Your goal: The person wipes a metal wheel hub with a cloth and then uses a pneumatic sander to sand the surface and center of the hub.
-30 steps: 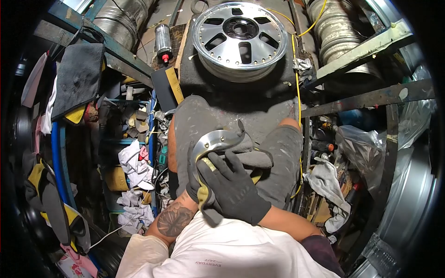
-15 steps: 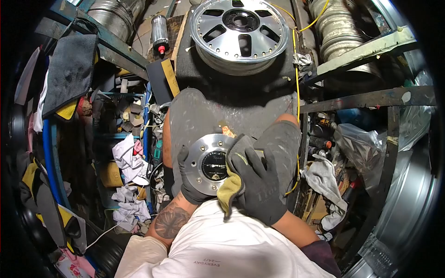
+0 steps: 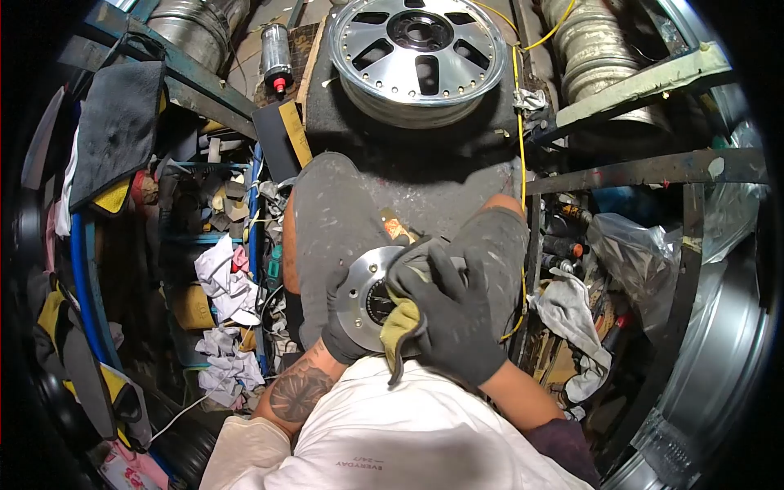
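Over my lap is a round silver metal disc (image 3: 359,304) with small bolts around its rim and a dark centre. My left hand (image 3: 339,327), in a dark glove, grips its left edge from below. A grey and yellow cloth (image 3: 402,320) lies over the disc's right part, pressed there by my gloved right hand (image 3: 457,314). The cloth hides part of the dark centre, and the undersides of both hands are out of sight.
A polished wheel (image 3: 420,61) rests on a dark stand ahead. A bottle with a red cap (image 3: 277,61) stands at its left. Crumpled paper (image 3: 224,282) fills the left shelf; a grey rag (image 3: 572,318) hangs at right beside a yellow hose (image 3: 523,171).
The disc has shifted slightly right and is tilted differently. My right hand and the cloth have moved a little left across it, now covering more of the centre.
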### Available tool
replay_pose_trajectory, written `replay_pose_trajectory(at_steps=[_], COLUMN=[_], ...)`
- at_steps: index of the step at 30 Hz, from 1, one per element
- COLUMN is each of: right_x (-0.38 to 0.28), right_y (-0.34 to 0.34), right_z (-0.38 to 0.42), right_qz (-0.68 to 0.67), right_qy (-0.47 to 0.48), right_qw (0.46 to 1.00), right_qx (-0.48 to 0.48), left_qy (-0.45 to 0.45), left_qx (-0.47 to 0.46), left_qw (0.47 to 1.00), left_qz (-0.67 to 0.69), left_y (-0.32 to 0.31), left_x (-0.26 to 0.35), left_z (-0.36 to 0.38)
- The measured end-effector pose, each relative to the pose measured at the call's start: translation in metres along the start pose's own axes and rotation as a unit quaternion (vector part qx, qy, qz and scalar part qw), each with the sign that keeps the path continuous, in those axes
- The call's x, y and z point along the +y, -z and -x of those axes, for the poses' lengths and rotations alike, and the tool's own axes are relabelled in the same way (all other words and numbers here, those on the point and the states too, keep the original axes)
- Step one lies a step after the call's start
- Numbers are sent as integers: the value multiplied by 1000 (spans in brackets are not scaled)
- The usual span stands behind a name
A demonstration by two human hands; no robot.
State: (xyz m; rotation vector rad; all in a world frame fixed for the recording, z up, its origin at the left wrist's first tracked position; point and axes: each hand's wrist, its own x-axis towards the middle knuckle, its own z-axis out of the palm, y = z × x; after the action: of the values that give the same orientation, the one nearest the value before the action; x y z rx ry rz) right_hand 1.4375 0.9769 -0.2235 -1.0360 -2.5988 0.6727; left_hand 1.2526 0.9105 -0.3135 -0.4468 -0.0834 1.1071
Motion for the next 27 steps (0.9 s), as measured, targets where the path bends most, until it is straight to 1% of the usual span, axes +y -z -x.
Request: replay_pose_trajectory(at_steps=[1,2,3,4,6,8,9,10,11,12,13,14,15,17,19,20,22,23,24,26,27], right_x=[-3,-6,-10,-13,-13,-3,15,34,41,40,28,49,79,125,125,122,115,110,106,99,101], right_y=[1,5,9,14,26,39,22,6,3,14,38,19,-10,-50,-52,-54,-56,-54,-55,-58,-65], right_z=[7,14,22,29,33,37,45,54,44,38,13,31,74,130,128,124,115,110,106,98,98], right_qz=[-14,-12,-10,-8,-62,-99,-201,-307,-404,-490,-571,-617,-652,-696,-704,-737,-711,-646,-666,-703,-741], right_qy=[-12,-18,-27,-37,-30,-18,-40,-62,-83,-156,-219,-237,-228,-197,-216,-206,-225,-251,-251,-253,-244], right_qw=[1000,1000,999,998,997,994,978,949,911,857,788,739,694,614,576,540,582,655,636,595,553], right_qx=[11,-8,-27,-46,-46,-42,-41,-36,-26,15,73,130,203,317,355,350,324,301,299,296,291], left_qy=[-8,-17,-42,-45,-53,-31,-24,-31,-38,-45,-27,-24,-22,-47,-63,-71,-87,-93,-99,-131,-147], left_qx=[-17,-34,5,27,73,54,78,100,121,143,136,124,112,137,123,118,109,95,80,140,169], left_qw=[999,997,995,995,994,998,995,992,989,984,986,986,987,979,985,986,988,990,991,977,967], left_qz=[-35,-70,-90,-82,-66,-30,-49,-65,-81,-97,-95,-106,-117,-144,-99,-89,-69,-55,-41,-95,-121], left_y=[4,9,10,12,17,-3,-2,-12,-31,-40,-31,-28,-26,-29,-33,-31,-29,-30,-31,-22,-18], left_x=[3,7,6,7,9,6,7,4,-3,-7,-3,0,3,6,6,8,12,14,15,19,21], left_z=[2,5,10,13,19,10,7,1,-8,-13,-11,-10,-10,-4,-2,1,7,7,8,13,14])
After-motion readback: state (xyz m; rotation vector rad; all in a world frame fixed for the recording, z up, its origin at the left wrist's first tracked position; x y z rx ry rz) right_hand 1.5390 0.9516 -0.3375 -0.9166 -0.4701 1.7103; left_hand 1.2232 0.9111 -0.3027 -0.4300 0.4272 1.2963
